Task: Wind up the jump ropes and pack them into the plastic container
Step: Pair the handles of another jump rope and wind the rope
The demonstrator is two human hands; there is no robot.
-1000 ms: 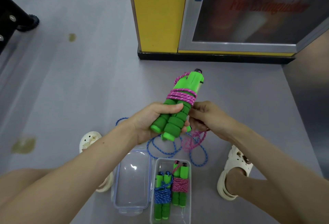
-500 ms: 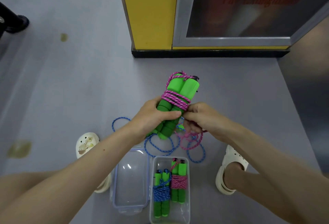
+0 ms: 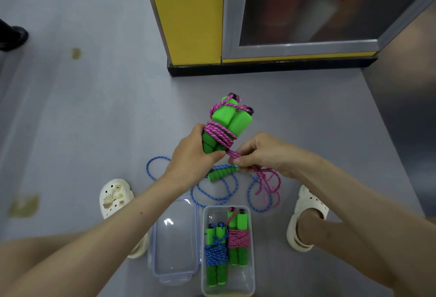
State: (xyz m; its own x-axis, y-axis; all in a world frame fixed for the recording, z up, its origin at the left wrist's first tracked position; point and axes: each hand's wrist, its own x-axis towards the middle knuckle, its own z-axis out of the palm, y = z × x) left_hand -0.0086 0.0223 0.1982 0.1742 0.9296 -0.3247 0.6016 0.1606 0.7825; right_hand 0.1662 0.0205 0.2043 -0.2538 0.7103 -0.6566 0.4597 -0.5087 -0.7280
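Observation:
My left hand (image 3: 192, 155) grips the two green foam handles of a pink jump rope (image 3: 227, 121), held upright above the floor, with several turns of pink cord around them. My right hand (image 3: 262, 152) pinches the pink cord just right of the handles; its loose tail (image 3: 269, 184) hangs below. A blue jump rope (image 3: 219, 187) lies unwound on the floor beneath, one green handle (image 3: 220, 172) showing. The clear plastic container (image 3: 251, 280) stands near my feet and holds a wound blue rope (image 3: 215, 253) and a wound pink rope (image 3: 237, 237).
The container's clear lid (image 3: 175, 237) lies on the floor to its left. My feet in white clogs (image 3: 113, 198) (image 3: 306, 214) flank the container. A yellow cabinet (image 3: 188, 13) with a glass door stands ahead. A dark shoe (image 3: 13, 37) is at far left.
The handle bundle has turned more upright and shifted left in my left hand. My right hand has drawn the pink cord down and to the right of the handles.

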